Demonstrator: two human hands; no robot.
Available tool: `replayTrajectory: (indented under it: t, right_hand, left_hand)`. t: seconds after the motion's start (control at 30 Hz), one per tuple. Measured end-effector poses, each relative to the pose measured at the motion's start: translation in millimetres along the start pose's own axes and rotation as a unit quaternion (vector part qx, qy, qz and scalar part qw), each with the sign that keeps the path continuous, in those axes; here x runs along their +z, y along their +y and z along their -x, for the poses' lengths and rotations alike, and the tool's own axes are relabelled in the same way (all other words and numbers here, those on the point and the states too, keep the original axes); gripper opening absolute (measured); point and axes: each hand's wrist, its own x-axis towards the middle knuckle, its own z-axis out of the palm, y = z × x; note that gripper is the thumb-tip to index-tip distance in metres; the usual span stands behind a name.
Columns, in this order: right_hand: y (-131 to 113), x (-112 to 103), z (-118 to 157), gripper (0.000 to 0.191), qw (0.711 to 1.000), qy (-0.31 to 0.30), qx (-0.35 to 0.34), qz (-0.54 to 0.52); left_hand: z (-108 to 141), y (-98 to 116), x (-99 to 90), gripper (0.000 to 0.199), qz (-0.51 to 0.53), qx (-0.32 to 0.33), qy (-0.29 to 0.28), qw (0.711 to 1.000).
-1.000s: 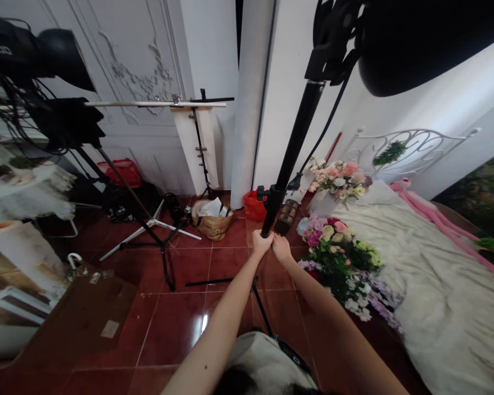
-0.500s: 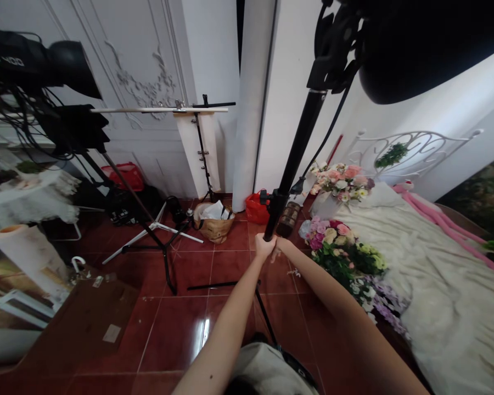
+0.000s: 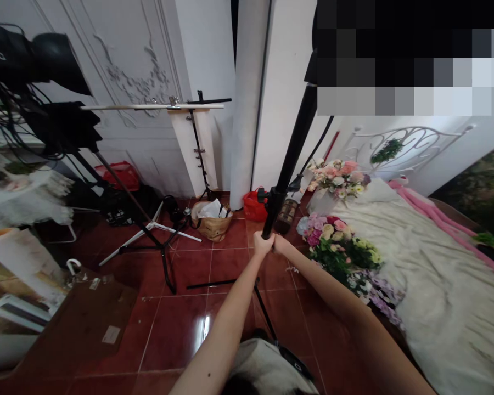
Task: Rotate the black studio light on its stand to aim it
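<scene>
A black light stand pole rises at a tilt from my two hands toward the upper right. My left hand is closed around its lower end. My right hand grips the pole close beside it, with the fingers partly hidden. A coarse pixelated block hides the top of the pole and whatever is mounted there. A small black clamp sits on the pole just above my hands, and a black cable runs upward beside it.
Flower bouquets lie on the red tile floor right of my hands, beside a bed with a cream blanket. Ahead stand a wicker bag, a red bag and a white-legged tripod. A black rod lies below my hands.
The pole and my hands have barely moved, and the whole view has shifted slightly. A pixelated block now covers the upper right of the view.
</scene>
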Motion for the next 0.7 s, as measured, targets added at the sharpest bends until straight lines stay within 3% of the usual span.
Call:
replayTrajectory:
  t: [0.2, 0.27, 0.4, 0.47, 0.53, 0.63, 0.7]
  right_hand:
    - [-5.8, 25.2, 28.0, 0.027, 0.996, 0.078, 0.04, 0.028]
    - [-10.3, 36.3, 32.9, 0.036, 0.99, 0.13, 0.041, 0.018]
    - [-12.0, 58.6, 44.6, 0.053, 0.966, 0.257, -0.022, -0.015]
    - [-9.0, 69.0, 58.1, 0.058, 0.959, 0.278, -0.058, -0.015]
    - [-4.4, 80.4, 78.4, 0.06, 0.967, 0.246, -0.066, -0.011]
    - [5.8, 98.9, 113.3, 0.049, 0.998, 0.062, -0.009, -0.027]
    - [15.2, 107.5, 130.6, 0.032, 0.997, -0.036, 0.044, -0.046]
  left_hand:
    - [-0.9, -3.2, 1.0, 0.032, 0.006, -0.002, -0.006, 1.0]
    - [-1.3, -3.5, 1.1, 0.031, 0.01, 0.001, -0.006, 1.0]
    - [-1.4, -1.6, 1.1, 0.03, 0.023, 0.001, -0.004, 1.0]
    - [-1.2, 0.0, 1.1, 0.03, 0.025, -0.008, -0.007, 1.0]
    - [-0.8, 1.8, 1.0, 0.03, 0.027, -0.016, -0.012, 0.999]
    - [0.2, 5.2, 0.2, 0.028, 0.04, -0.03, -0.019, 0.999]
    - [1.1, 7.5, -0.6, 0.027, 0.05, -0.046, -0.019, 0.998]
